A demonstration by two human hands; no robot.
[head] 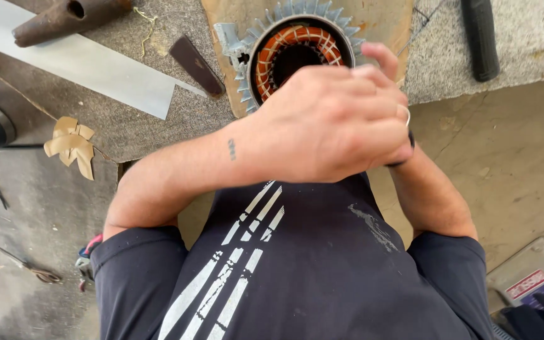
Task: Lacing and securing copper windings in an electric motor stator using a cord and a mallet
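1. Head view: the stator [297, 56] stands at 12 o'clock on a brown board [385, 22] laid on the grey bench [127, 126], just beyond the hands.
2. It is a round, finned grey metal housing with orange-brown copper coils tied with pale lacing around a dark bore.
3. It looks heavy and stiff. The outer fins offer a firm hold; the windings and lacing seem delicate, so the housing rim is the better place to grip.
4. The left hand [328, 126] sits at centre, fingers curled closed over the right hand, which is almost wholly hidden beneath it.
5. Only the right forearm and a dark band at the wrist [404, 157] show, at 4 o'clock of the left hand; I cannot tell whether the right fingers are closed or hold anything.
6. A thumb or fingertip [382, 56] rises at the stator's near rim; whether it touches is unclear.
7. At 10 o'clock lie a metal sheet [89, 66], a rusty pipe [64, 19] and a dark blade [196, 63].
8. At 9 o'clock are paper scraps [70, 145]; at 1 o'clock, a black handle [480, 38].
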